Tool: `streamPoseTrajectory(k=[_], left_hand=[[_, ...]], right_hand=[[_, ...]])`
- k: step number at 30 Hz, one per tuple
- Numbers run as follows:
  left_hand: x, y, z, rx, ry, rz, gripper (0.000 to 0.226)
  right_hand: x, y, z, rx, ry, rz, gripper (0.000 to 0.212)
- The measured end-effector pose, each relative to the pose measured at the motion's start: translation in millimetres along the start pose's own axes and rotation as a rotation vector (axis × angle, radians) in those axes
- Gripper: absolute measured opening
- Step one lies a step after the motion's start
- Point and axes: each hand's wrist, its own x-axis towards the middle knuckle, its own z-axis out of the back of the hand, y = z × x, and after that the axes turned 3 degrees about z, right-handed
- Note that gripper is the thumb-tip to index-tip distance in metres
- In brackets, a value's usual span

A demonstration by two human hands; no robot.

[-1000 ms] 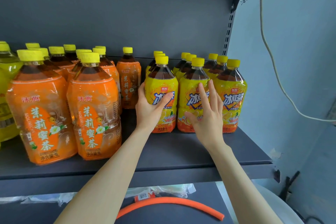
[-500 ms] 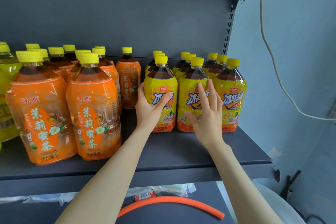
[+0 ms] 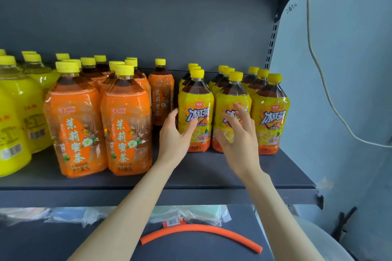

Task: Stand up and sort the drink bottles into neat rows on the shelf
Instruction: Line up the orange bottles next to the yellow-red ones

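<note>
Three rows of yellow-label iced tea bottles stand upright at the right end of the grey shelf (image 3: 212,171). The front ones are the left bottle (image 3: 196,95), the middle bottle (image 3: 233,97) and the right bottle (image 3: 272,112). My left hand (image 3: 176,135) is at the left bottle's side with fingers loosely spread and the thumb across its label; a firm grip does not show. My right hand (image 3: 239,135), motion-blurred with fingers spread, hovers in front of the middle bottle. Orange-label tea bottles (image 3: 75,125) stand in rows to the left, with one lone orange bottle (image 3: 160,93) further back.
Large yellow juice bottles (image 3: 19,108) fill the shelf's far left. A gap separates the orange and yellow-label groups. On the lower shelf lie an orange tube (image 3: 201,233) and plastic-wrapped packets (image 3: 201,214). A white cable (image 3: 331,99) hangs on the blue wall at right.
My left hand has loosened its grip on the left yellow-label bottle and drawn back slightly. My right hand has lifted off the middle bottle and is now moving. The bottles stay in place.
</note>
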Motion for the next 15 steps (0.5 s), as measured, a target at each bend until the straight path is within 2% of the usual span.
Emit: streamPoseTrajectory(k=[5,7,10,12,15], left_hand=[[-47.3,0.2,42.1,-0.009,-0.075,-0.059,0.022],[-63.5,1.4,63.1,-0.014,-0.091,-0.092,0.010],[-75.0,7.9,98.2,0.022,-0.206,-0.165,0.004],[-74.6,14.7,121.6,0.059,-0.312,-0.199,0.014],[-68.1,28.1,152.4,0.083,-0.447,-0.217,0.026]], right_hand=[[-12.2,34.9,-10.5,0.226,-0.005,0.016,0.014],[-16.1,50.9,-18.8,0.306,0.004,-0.012,0.011],[-20.7,79.1,-35.5,0.456,0.042,-0.086,0.011],[-21.9,97.7,-47.9,0.565,0.099,-0.168,0.016],[-22.4,122.3,-69.7,0.635,0.189,-0.279,0.053]])
